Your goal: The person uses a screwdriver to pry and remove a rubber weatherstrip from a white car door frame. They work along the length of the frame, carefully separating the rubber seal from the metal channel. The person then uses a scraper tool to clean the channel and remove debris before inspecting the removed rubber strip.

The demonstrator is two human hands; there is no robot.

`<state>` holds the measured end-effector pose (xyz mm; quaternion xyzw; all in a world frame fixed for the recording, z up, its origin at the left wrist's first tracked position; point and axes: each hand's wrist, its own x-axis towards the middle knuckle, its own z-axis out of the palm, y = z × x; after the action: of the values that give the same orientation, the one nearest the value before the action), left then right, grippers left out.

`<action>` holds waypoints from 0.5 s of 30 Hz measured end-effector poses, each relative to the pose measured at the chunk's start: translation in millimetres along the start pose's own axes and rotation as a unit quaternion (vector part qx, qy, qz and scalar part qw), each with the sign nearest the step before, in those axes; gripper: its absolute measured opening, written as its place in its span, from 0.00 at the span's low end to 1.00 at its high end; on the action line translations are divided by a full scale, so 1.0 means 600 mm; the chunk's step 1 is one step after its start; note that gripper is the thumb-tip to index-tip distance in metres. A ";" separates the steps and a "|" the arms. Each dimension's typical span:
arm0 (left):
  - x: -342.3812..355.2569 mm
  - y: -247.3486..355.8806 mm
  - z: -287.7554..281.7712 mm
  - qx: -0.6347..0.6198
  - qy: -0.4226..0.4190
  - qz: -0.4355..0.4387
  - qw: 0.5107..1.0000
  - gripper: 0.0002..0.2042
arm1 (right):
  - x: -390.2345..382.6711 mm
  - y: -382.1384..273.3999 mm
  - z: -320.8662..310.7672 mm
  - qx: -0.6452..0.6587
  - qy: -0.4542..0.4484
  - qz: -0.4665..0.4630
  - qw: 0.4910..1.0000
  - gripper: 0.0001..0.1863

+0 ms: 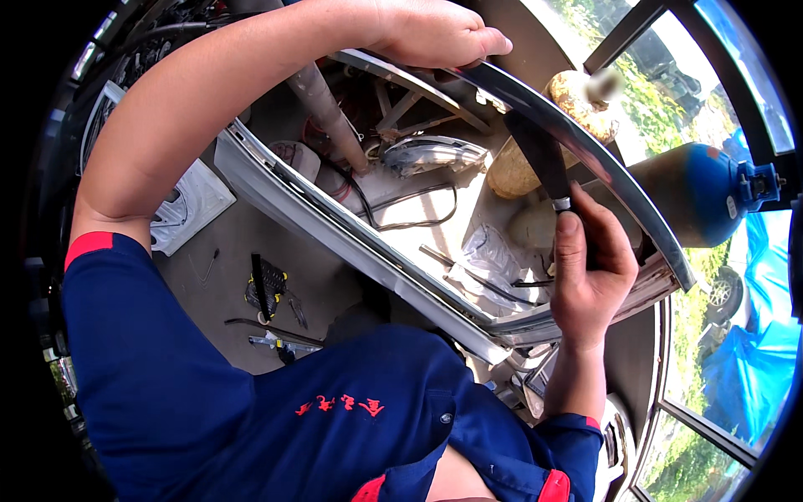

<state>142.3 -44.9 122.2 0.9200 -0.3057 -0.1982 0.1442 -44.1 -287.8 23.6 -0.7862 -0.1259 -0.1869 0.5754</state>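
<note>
A car door's window frame (pixel 604 161) curves across the view, dark and glossy along its outer edge. My left hand (pixel 435 35) is closed over the upper part of this frame, its thumb pointing right and its other fingers mostly hidden. In my right hand (pixel 592 272) is a putty knife (pixel 539 155), its wide dark blade pointing up and left. The thumb presses near the metal collar, while the palm hides most of the handle. The blade tip lies close to the frame's inner side; whether they touch I cannot tell. The door's pale lower edge (pixel 360 261) runs diagonally below.
Beyond the frame stand a blue-topped gas cylinder (pixel 694 188) and a rusty yellowish cylinder (pixel 523 171). A headlamp (pixel 435 156), black cable (pixel 414 224) and clear plastic bag (pixel 485 255) lie behind the opening. Tools (pixel 266 289) and a white panel (pixel 192 209) are on the floor at left.
</note>
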 end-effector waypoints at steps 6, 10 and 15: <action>-0.005 0.000 -0.005 0.027 -0.006 -0.001 1.000 0.29 | 0.016 -0.008 -0.016 0.042 -0.024 0.075 0.996 0.16; -0.004 0.011 -0.007 0.000 -0.005 -0.023 1.000 0.29 | -0.017 -0.008 0.028 0.072 0.014 0.077 0.994 0.17; -0.026 0.026 -0.020 -0.012 -0.004 -0.016 1.000 0.29 | 0.027 0.004 -0.019 0.006 -0.031 0.043 0.999 0.16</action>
<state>128.3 -45.9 143.1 0.9223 -0.2893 -0.2075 0.1506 -30.2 -299.6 31.6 -0.7930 -0.1108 -0.1364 0.5834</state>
